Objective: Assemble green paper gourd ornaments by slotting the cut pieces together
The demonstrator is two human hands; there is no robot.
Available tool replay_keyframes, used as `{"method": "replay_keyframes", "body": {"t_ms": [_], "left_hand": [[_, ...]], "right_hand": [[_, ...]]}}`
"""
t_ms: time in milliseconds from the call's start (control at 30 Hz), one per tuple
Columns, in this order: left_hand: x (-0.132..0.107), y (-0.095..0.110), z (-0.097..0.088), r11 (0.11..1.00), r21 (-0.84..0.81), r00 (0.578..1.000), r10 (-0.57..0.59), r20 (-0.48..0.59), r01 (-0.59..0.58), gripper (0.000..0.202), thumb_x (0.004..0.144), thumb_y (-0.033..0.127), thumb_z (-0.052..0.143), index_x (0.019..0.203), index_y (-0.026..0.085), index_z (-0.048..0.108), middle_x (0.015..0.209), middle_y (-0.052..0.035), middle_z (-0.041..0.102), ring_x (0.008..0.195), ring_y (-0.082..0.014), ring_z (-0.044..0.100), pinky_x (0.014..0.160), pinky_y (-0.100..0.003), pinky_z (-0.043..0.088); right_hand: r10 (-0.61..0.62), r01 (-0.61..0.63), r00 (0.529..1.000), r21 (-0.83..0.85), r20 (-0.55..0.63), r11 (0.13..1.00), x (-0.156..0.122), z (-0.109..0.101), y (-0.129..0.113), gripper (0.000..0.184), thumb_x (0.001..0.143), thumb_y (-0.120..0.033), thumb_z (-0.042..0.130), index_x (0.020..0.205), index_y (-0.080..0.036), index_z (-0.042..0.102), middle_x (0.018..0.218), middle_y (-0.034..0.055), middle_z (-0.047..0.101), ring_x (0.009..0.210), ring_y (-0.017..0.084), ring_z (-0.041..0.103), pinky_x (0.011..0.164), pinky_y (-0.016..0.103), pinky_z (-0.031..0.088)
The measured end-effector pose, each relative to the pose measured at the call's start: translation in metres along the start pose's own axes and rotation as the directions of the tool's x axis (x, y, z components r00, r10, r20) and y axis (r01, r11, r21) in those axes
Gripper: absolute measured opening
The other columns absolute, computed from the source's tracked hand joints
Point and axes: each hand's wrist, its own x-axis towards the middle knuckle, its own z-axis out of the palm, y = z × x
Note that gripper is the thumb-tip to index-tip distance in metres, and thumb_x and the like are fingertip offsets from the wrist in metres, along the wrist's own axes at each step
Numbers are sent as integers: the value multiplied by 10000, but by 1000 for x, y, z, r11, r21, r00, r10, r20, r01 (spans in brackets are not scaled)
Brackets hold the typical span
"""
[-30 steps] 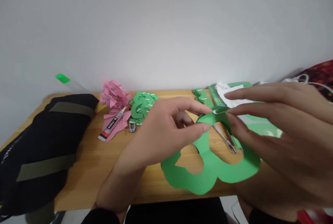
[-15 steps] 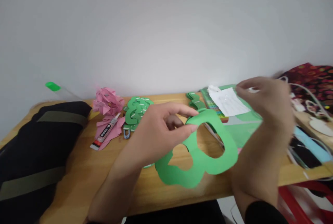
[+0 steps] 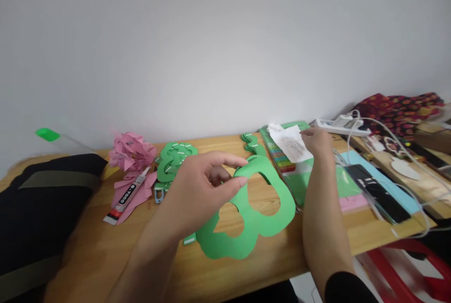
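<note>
My left hand (image 3: 207, 181) pinches a green paper cutout (image 3: 246, 235) between thumb and fingers at its upper left edge. The cutout has two large rounded holes and hangs tilted above the wooden table. My right hand (image 3: 318, 142) is stretched out to the back right, at the right edge of a crumpled white sheet of paper (image 3: 291, 143). Its fingers are drawn together; whatever they hold, if anything, is hidden. Beneath the white sheet lies a pack of coloured paper (image 3: 299, 185) in clear plastic. Small curved green paper pieces (image 3: 254, 144) lie left of that pack.
Left of the cutout are green paper pieces with white strips (image 3: 176, 157), pink paper petals (image 3: 132, 150) and a glue tube (image 3: 127, 197). A black bag (image 3: 42, 218) takes up the left side. Rightward lie a phone (image 3: 378, 192), a power strip (image 3: 341, 127) and cables.
My right hand has moved farther from me and down beside the white sheet. The view has turned rightward. My left hand keeps its pinch on the green paper cutout.
</note>
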Motion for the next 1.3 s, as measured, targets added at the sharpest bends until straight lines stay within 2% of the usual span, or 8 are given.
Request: {"method": "replay_keyframes", "body": {"t_ms": [233, 567, 700, 833, 900, 967, 1033, 1300], "left_hand": [[0, 2, 0, 1000, -3, 1000, -14, 7, 14, 251, 751, 318, 658, 971, 210, 712, 550, 32, 563, 479, -103, 458, 434, -208, 344], [-1, 2, -1, 1000, -19, 1000, -12, 13, 12, 263, 749, 325, 662, 974, 198, 711, 533, 34, 538, 480, -100, 439, 431, -202, 333], [-2, 2, -1, 999, -38, 1000, -8, 18, 8, 242, 754, 318, 665, 961, 203, 717, 527, 36, 517, 486, -98, 428, 439, -202, 323], [-3, 3, -1, 998, -69, 999, 14, 30, -12, 240, 758, 328, 684, 965, 213, 723, 569, 26, 535, 501, -97, 441, 451, -203, 333], [-3, 3, -1, 996, -82, 999, 31, 38, -27, 245, 759, 338, 694, 971, 218, 725, 581, 26, 538, 510, -98, 453, 456, -201, 339], [-4, 2, -2, 993, -107, 998, 47, 48, -42, 238, 755, 329, 704, 966, 219, 726, 572, 31, 532, 508, -93, 454, 455, -196, 337], [-6, 3, -4, 989, -136, 996, 63, 58, -54, 223, 752, 307, 710, 956, 220, 724, 563, 38, 531, 501, -86, 452, 451, -191, 333], [-11, 7, -6, 980, -135, 988, 151, 31, -145, 137, 773, 246, 699, 908, 247, 718, 613, 42, 574, 533, -78, 483, 460, -186, 358]], "right_hand": [[64, -64, 998, 75, 6, 995, 1, 0, 4, 254, 815, -128, 511, 946, -118, 729, 768, 78, 729, 792, 221, 683, 777, 345, 513], [62, -82, 991, 179, 116, 980, 2, 1, 0, 206, 899, -268, 608, 1054, -137, 647, 1062, 75, 669, 949, 193, 649, 846, 405, 543], [-6, -3, 1000, 309, 29, 951, -9, -13, -21, 127, 775, -64, 595, 803, -92, 716, 799, 114, 711, 893, 270, 679, 908, 467, 503], [-207, 202, 977, 524, -49, 827, -57, -51, -64, 218, 844, -222, 558, 987, -166, 713, 926, 70, 742, 892, 195, 695, 846, 361, 549], [-447, 435, 879, 666, -168, 606, -93, -75, -84, 168, 860, -276, 583, 949, -214, 713, 905, 31, 741, 861, 170, 692, 809, 332, 557], [-735, 637, 648, 671, -199, 379, -126, -96, -97, 126, 844, -214, 631, 929, -253, 715, 924, 6, 737, 895, 166, 687, 788, 309, 554], [-859, 739, 485, 602, -165, 301, -148, -109, -104, 200, 827, -161, 647, 993, -260, 701, 942, 11, 732, 932, 178, 681, 808, 320, 553], [-853, 758, 494, 564, -169, 328, -153, -108, -103, 235, 804, -119, 661, 974, -281, 670, 961, 12, 705, 948, 209, 671, 809, 348, 555]]}}
